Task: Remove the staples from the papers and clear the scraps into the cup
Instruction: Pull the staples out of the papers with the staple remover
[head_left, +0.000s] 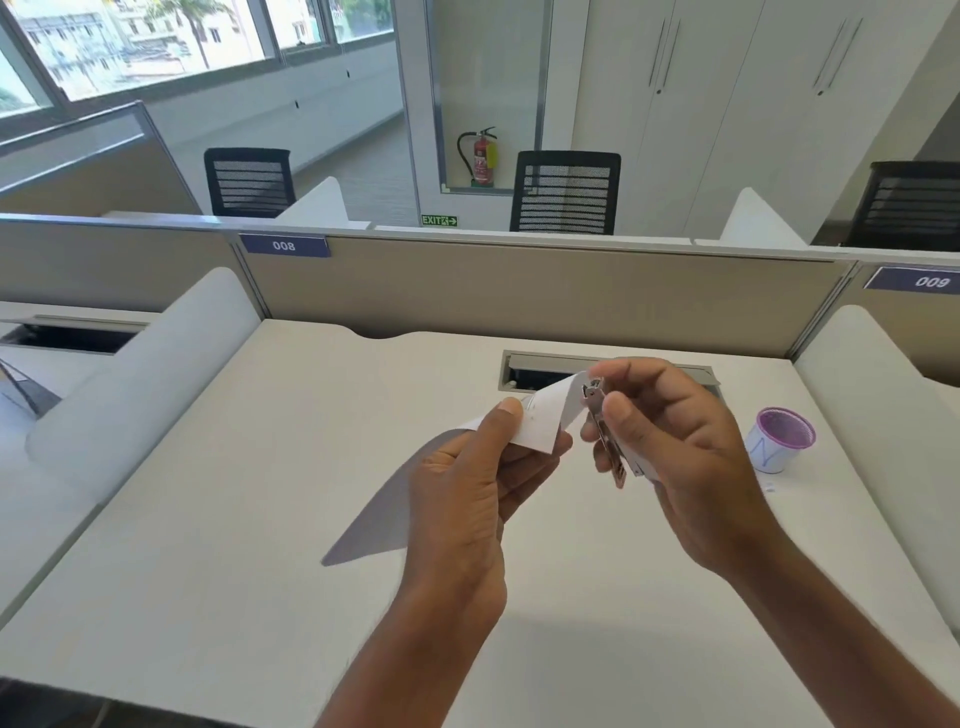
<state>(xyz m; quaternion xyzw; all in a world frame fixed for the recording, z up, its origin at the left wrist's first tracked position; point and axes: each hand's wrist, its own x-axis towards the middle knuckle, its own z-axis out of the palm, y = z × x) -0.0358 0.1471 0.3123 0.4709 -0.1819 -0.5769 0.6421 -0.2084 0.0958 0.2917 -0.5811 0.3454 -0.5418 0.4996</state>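
Note:
My left hand (467, 483) pinches a small white paper (545, 415) above the middle of the desk, thumb on top, the sheet curling up to the right. My right hand (675, 441) grips a slim metal staple remover (605, 431), held upright with its tip at the paper's upper right corner. A white paper cup (776, 439) with a purple rim and inside stands on the desk to the right, apart from my right hand. Tiny scraps (769, 487) lie just in front of the cup. No staple is clear enough to make out.
The white desk (260, 493) has a cable slot (545, 371) at the back, behind my hands. White side dividers (145, 374) flank it, and a beige partition (519, 291) closes the far edge. Black chairs stand beyond.

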